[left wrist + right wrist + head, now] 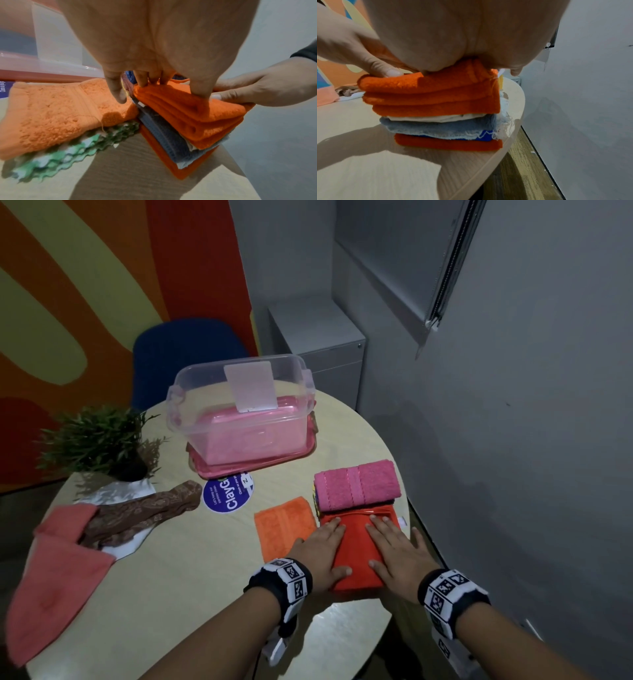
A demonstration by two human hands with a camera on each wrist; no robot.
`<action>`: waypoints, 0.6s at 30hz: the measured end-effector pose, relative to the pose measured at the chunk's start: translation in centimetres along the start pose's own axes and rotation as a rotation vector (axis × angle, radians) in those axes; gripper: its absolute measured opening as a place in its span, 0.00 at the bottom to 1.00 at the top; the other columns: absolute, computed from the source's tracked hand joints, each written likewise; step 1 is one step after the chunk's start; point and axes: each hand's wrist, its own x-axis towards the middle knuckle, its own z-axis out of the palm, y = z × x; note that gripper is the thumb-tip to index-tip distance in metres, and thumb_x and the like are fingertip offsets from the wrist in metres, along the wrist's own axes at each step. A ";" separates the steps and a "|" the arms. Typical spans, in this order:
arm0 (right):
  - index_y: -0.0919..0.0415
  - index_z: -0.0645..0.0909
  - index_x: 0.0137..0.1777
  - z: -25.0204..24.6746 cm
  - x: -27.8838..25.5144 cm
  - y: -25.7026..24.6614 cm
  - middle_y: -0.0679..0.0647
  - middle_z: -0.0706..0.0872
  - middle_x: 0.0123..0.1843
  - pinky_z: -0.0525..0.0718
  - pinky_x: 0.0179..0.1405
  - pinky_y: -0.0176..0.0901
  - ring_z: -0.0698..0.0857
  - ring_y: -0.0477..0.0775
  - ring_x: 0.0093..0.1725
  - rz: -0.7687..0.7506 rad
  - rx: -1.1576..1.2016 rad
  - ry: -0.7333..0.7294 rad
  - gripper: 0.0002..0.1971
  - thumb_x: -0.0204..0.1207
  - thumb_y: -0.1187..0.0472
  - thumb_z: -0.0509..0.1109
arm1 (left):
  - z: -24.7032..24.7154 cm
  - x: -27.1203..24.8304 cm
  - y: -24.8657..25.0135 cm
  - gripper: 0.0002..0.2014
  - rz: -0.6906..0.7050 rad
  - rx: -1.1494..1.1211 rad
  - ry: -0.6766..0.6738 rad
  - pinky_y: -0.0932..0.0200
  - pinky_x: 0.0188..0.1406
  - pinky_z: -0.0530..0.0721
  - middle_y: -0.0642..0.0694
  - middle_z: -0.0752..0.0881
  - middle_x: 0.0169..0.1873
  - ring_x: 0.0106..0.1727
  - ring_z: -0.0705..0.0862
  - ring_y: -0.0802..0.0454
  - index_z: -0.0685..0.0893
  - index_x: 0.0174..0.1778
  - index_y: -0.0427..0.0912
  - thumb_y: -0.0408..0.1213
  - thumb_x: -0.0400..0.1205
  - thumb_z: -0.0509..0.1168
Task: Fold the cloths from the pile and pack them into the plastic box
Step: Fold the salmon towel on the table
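Note:
A folded red-orange cloth (356, 549) tops a stack of folded cloths (436, 127) at the round table's right edge. My left hand (329, 546) and right hand (394, 546) lie flat on it with straight fingers, pressing down. At the stack's far end rests a folded pink towel (358, 486). Left of the stack, a light orange towel (284, 525) lies over a green-and-white cloth (60, 155). The clear plastic box (239, 405) stands at the back on a pink lid (253, 467). On the table's left lie loose salmon (58, 570) and brown patterned (144, 515) cloths.
A potted plant (99, 440) stands at the back left, a round blue sticker (227, 496) in front of the box. Behind the table (171, 594) are a blue chair (185, 354) and a grey cabinet (322, 350). A grey wall (531, 440) runs close along the right edge.

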 end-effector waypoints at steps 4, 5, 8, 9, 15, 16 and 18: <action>0.48 0.51 0.86 -1.8 -0.5 -1.5 0.47 0.53 0.87 0.47 0.82 0.69 0.53 0.50 0.86 0.030 0.011 0.059 0.35 0.81 0.40 0.56 | -1.0 -0.9 -1.1 0.31 0.092 -0.050 0.155 0.44 0.79 0.61 0.57 0.56 0.85 0.84 0.58 0.52 0.59 0.84 0.55 0.49 0.85 0.61; 0.47 0.56 0.84 -2.5 -0.5 -2.1 0.47 0.58 0.85 0.48 0.83 0.67 0.58 0.51 0.84 0.027 0.016 0.085 0.33 0.81 0.42 0.59 | -1.2 -1.3 -1.6 0.29 0.102 -0.060 0.191 0.46 0.79 0.62 0.57 0.59 0.85 0.83 0.60 0.52 0.62 0.83 0.55 0.47 0.85 0.61; 0.43 0.68 0.76 -4.1 -0.1 -4.0 0.45 0.71 0.73 0.56 0.81 0.56 0.69 0.51 0.75 -0.039 0.004 0.207 0.24 0.80 0.45 0.60 | -1.6 -2.6 -3.2 0.23 0.113 -0.098 0.270 0.47 0.78 0.64 0.55 0.68 0.80 0.80 0.65 0.51 0.72 0.77 0.55 0.45 0.84 0.62; 0.43 0.72 0.72 -4.5 0.3 -4.8 0.44 0.73 0.70 0.59 0.78 0.53 0.71 0.51 0.72 -0.074 0.013 0.249 0.20 0.80 0.45 0.60 | -1.7 -3.2 -3.9 0.21 0.109 -0.112 0.296 0.50 0.76 0.65 0.55 0.71 0.78 0.78 0.67 0.51 0.74 0.75 0.54 0.44 0.84 0.62; 0.43 0.79 0.63 -4.7 3.3 -11.4 0.42 0.77 0.63 0.64 0.72 0.46 0.73 0.47 0.67 -0.245 0.067 0.228 0.14 0.80 0.48 0.60 | -1.3 -7.6 -10.4 0.17 -0.076 -0.117 0.318 0.51 0.69 0.71 0.53 0.76 0.71 0.71 0.73 0.50 0.78 0.70 0.53 0.45 0.84 0.61; 0.44 0.80 0.63 -4.4 4.0 -12.6 0.42 0.78 0.63 0.65 0.71 0.46 0.73 0.47 0.66 -0.265 0.078 0.208 0.14 0.81 0.49 0.61 | -0.9 -8.5 -12.0 0.16 -0.123 -0.122 0.310 0.51 0.68 0.72 0.53 0.76 0.71 0.70 0.74 0.50 0.79 0.69 0.53 0.45 0.84 0.61; 0.48 0.81 0.63 -3.4 5.3 -15.1 0.44 0.80 0.62 0.70 0.69 0.44 0.76 0.48 0.65 -0.299 0.111 0.148 0.13 0.81 0.51 0.62 | 0.2 -10.4 -15.3 0.15 -0.214 -0.131 0.292 0.52 0.67 0.73 0.54 0.77 0.70 0.68 0.76 0.52 0.79 0.68 0.54 0.46 0.85 0.60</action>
